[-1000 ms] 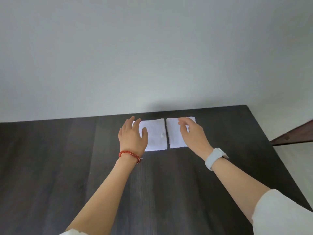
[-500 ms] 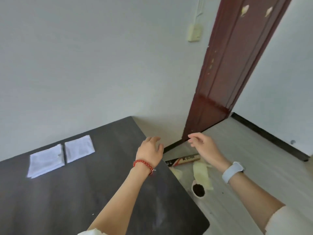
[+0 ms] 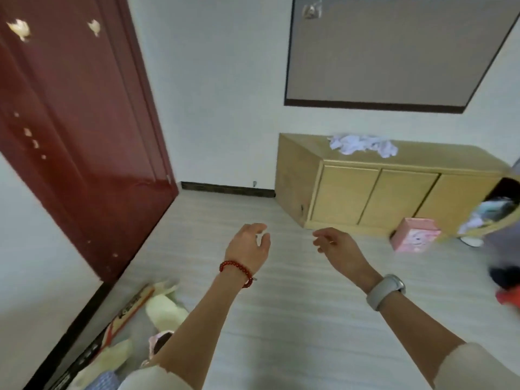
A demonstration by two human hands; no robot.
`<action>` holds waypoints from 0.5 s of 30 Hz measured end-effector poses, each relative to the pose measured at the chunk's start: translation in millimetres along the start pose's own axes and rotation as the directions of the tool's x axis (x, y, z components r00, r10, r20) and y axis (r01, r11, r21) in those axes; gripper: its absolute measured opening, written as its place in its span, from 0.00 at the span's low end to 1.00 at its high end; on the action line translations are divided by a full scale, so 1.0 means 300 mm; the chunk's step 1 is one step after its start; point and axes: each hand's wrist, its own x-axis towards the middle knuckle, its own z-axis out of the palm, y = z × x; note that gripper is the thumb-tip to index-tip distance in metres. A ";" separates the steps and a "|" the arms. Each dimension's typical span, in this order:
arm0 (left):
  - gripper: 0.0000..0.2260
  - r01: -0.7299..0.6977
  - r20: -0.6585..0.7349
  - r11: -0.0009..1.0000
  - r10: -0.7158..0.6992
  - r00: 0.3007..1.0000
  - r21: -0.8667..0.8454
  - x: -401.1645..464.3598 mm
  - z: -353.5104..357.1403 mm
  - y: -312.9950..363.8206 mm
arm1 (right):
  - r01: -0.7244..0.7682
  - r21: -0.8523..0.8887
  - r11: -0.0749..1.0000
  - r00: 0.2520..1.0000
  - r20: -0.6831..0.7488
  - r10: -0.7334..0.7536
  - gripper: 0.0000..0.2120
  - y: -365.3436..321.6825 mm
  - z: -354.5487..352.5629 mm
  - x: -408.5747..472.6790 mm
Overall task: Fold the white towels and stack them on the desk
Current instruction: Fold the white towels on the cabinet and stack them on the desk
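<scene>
A crumpled heap of white towels (image 3: pixel 363 144) lies on top of a low wooden cabinet (image 3: pixel 374 195) across the room, far from both hands. My left hand (image 3: pixel 249 247), with a red bead bracelet at the wrist, hangs in the air over the floor with loosely curled fingers and holds nothing. My right hand (image 3: pixel 339 249), with a grey watch on the wrist, floats beside it, fingers relaxed, also empty. The desk and the two folded towels are out of view.
A dark red door (image 3: pixel 76 130) stands at the left. A pink box (image 3: pixel 415 235) sits on the floor by the cabinet. Pale yellow items and a long box (image 3: pixel 126 313) lie on the floor at lower left. Dark and red things (image 3: pixel 506 282) lie at the right edge.
The view has swung right, away from the desk with its two folded towels, past the door to the cabinet. Both hands left the towels and now hang empty in the air.
</scene>
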 end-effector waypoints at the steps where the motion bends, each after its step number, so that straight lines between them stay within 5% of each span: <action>1: 0.14 -0.029 0.044 1.000 0.029 0.999 0.005 0.067 0.075 0.054 | -0.028 -0.001 1.000 0.999 -0.033 0.028 0.09 0.054 -0.071 0.043; 15: 0.12 -0.345 0.270 0.936 0.351 0.896 -0.073 1.204 0.922 0.631 | -0.223 0.052 0.973 0.902 -0.368 0.226 0.10 0.527 -0.806 0.949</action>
